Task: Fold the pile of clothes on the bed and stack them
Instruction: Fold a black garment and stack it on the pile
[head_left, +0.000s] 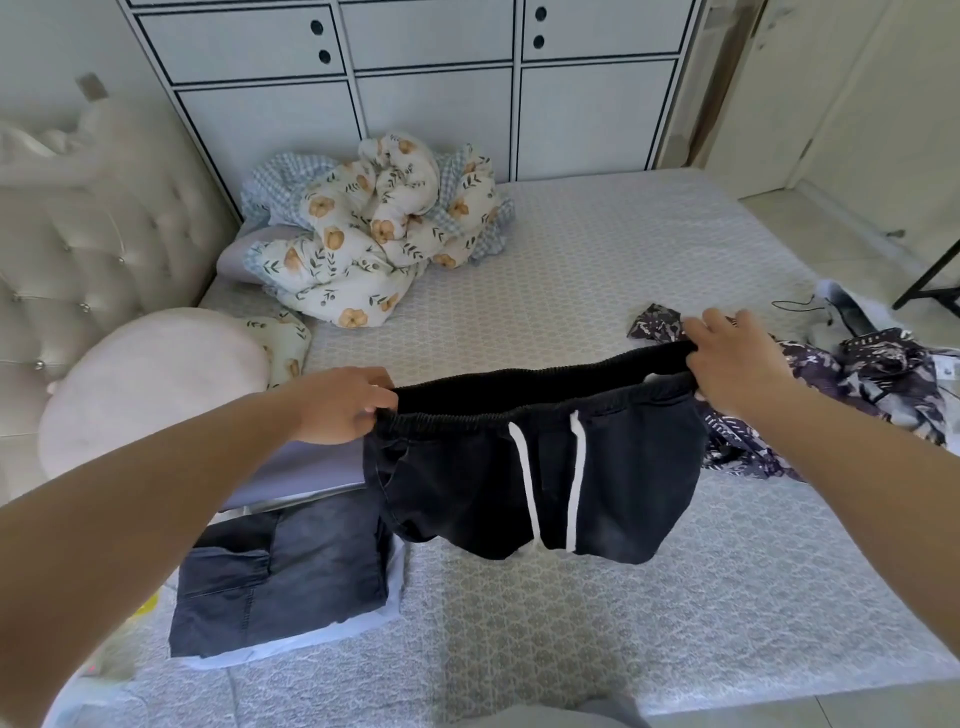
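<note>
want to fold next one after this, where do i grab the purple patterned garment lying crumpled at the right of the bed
Judging by its pose, take the purple patterned garment at its far tip just beyond the right hand, coming from above. That end lies bare on the bed, while the near part sits partly behind the black shorts.

Black shorts (530, 467) with white drawstrings, stretched at the waistband between left hand (343, 405) and right hand (737, 358), hanging above the bed (597, 270). Folded dark stack (280, 571) by the near-left edge; patterned pile (857, 384) at the right edge.
</note>
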